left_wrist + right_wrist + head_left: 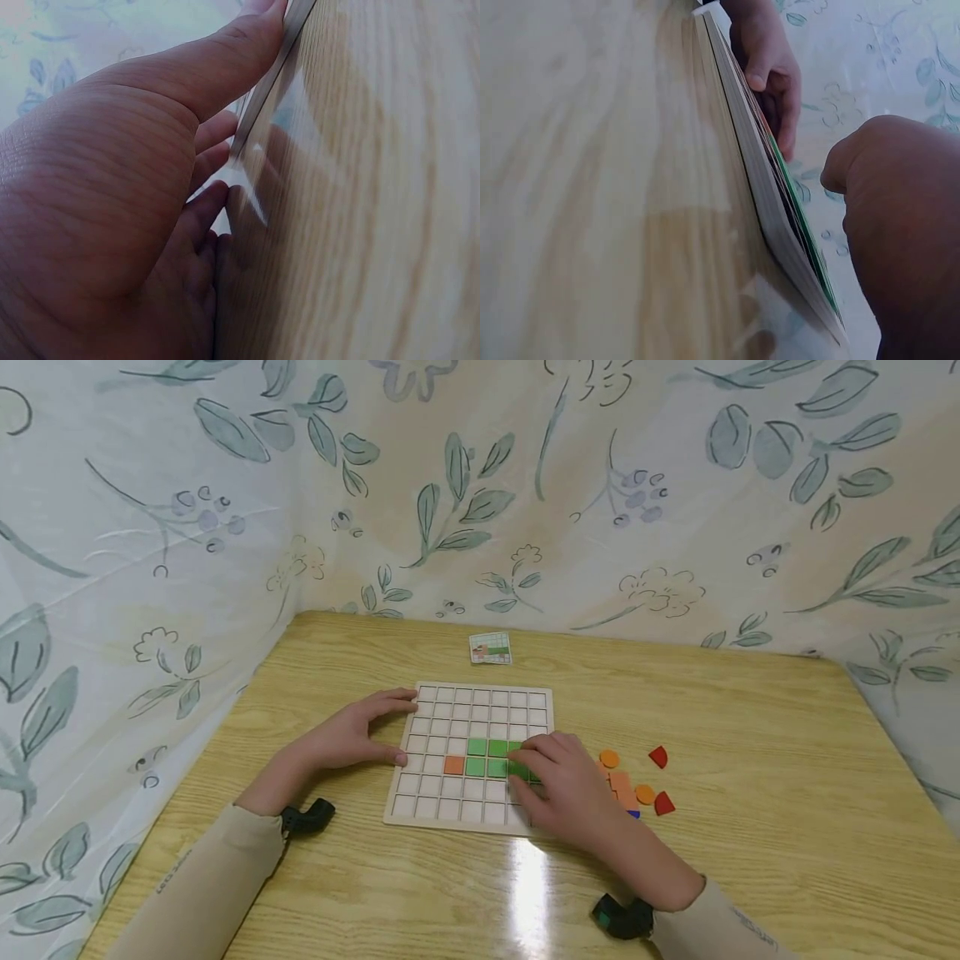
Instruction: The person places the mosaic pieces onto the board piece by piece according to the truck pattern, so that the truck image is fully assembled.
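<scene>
A wooden board with a square grid lies flat on the table. Green square tiles fill cells across its middle and run under my right hand. One orange square tile sits left of them. My left hand rests at the board's left side, thumb and fingertips on the edge. Over the right part of the board is my right hand, its thumb and bent index finger apart above the green tiles. No piece shows between those fingers, and some tiles beneath are hidden.
Right of the board lie loose orange squares, orange discs, red wedges and a blue piece, partly behind my right hand. A small pattern card lies beyond the board. Patterned cloth hangs behind the wooden table.
</scene>
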Available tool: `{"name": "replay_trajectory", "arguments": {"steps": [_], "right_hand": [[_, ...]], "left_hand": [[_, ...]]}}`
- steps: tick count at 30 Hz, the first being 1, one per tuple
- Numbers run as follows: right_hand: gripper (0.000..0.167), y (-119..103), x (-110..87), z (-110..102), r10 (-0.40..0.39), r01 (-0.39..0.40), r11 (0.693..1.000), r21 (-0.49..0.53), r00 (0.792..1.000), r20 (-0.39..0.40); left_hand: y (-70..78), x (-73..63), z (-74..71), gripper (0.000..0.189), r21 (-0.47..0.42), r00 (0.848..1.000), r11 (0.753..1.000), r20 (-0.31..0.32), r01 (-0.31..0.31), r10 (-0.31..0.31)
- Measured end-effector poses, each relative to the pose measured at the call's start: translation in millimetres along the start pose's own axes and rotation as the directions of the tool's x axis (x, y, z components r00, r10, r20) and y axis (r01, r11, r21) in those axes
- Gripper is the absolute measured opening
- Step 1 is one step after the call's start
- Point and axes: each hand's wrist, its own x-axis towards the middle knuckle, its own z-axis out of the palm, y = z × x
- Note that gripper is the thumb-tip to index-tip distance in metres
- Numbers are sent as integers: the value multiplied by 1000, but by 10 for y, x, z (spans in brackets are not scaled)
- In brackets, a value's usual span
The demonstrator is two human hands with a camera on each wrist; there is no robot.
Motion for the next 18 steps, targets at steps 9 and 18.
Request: {"name": "replay_trajectory", "arguments": {"steps": [9, 18], "right_hand": [[25, 197, -195, -179, 51, -51, 999, -6, 998, -36], [26, 362, -429, -409, 113, -116, 992, -42, 992, -59]], "left_hand": [[-2, -6, 6, 91, 11, 1000, 1000, -5, -1, 1], [6, -1, 5, 91, 15, 1000, 1000, -3, -1, 1]]}}
